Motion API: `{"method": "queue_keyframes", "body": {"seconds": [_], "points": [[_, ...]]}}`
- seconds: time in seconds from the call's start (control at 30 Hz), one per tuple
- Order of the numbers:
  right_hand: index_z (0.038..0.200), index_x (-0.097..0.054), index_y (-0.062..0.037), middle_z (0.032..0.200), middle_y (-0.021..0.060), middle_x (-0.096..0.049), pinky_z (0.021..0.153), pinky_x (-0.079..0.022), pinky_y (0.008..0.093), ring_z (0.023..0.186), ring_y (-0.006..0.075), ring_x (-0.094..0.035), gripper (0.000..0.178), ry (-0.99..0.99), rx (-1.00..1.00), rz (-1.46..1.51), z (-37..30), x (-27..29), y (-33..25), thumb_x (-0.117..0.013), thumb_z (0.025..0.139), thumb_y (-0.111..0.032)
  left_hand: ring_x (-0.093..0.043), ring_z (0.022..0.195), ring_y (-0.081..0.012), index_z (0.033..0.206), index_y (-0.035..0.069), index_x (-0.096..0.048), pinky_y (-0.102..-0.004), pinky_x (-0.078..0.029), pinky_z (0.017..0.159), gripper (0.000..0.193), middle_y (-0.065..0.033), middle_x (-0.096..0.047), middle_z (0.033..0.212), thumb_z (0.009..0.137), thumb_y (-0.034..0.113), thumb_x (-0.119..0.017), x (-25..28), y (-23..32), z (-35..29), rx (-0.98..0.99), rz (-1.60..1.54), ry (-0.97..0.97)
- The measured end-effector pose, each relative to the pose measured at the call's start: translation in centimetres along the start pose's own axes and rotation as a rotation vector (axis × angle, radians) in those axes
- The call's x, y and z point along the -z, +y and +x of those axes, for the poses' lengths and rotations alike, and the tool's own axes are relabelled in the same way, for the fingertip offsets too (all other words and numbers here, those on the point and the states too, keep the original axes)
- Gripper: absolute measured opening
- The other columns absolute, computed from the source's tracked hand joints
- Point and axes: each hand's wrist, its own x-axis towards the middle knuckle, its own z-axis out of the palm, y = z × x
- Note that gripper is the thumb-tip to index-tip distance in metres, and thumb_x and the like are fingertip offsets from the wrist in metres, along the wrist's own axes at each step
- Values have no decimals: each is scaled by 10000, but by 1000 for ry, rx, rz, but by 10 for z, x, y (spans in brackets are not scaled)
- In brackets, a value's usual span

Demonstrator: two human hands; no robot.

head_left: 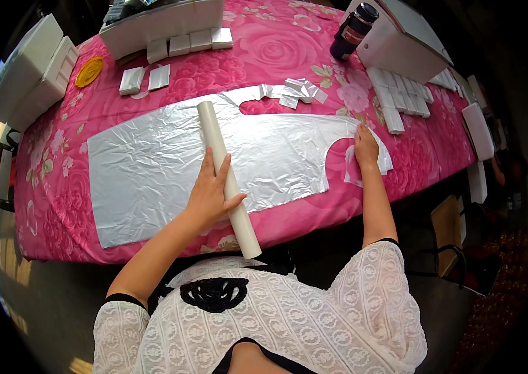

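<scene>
Silver film sheet point(145, 168), shown lying flat on the desk point(270, 53) beneath an off-white tube point(242, 227), which serves as landmark. The film is thin, glossy and finely creased; its broad part, left of the tube, ends in a straight edge. Right of the tube, rounded notches leave two narrow straps: the far strap point(304, 91) is crumpled in folds, and the near strap point(383, 156) curves around a deep notch. The left grip point(209, 190) is unclenched, its fingers spread against the tube. The right grip point(367, 148), well right of the tube, grasps the near strap.
</scene>
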Motion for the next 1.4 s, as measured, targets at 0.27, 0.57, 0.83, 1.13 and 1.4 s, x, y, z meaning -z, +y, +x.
{"method": "queue_keyframes", "body": {"seconds": [0.27, 0.57, 0.83, 1.13, 1.4], "points": [[736, -558, -63, 796, 76, -620, 634, -447, 364, 715, 254, -590, 119, 401, 261, 113, -1, 38, -54, -646, 662, -93, -164, 1296, -455, 1331, 69, -346, -458, -258, 1040, 773, -316, -59, 1409, 700, 359, -684, -2, 9, 11, -65, 113, 6], [875, -561, -23, 806, 100, -587, 616, -472, 317, 672, 228, -594, 213, -315, 135, 939, -73, 105, -255, -665, 698, -80, -558, 1022, -190, 1182, -12, -462, -305, -450, 873, 430, -149, -517, 1202, 873, 269, -561, 15, 50, 12, 565, -1308, -67], [1180, -520, -19, 1148, 118, -558, 837, -452, 293, 966, 192, -591, 412, -817, 231, 1310, -109, 105, -291, -620, 783, -67, -616, 820, -146, 993, -2, -584, -268, -480, 695, 245, -75, -634, 914, 844, 192, -584, 54, -6, -37, 784, -1160, -79], [1063, -565, -31, 948, 108, -588, 669, -481, 312, 774, 219, -597, 341, -635, 327, 995, -123, 93, -314, -658, 747, -119, -615, 726, -127, 886, -30, -635, -242, -492, 646, 176, -78, -650, 813, 799, 122, -647, 59, -28, -61, 820, -1086, -190], [871, -623, -28, 766, 91, -599, 617, -479, 325, 682, 238, -599, 219, -532, 153, 933, -124, 82, -330, -689, 728, -181, -621, 734, -134, 904, -25, -629, -249, -507, 651, 215, -88, -650, 832, 814, 170, -641, 48, -17, -49, 677, -1267, -195]]}}
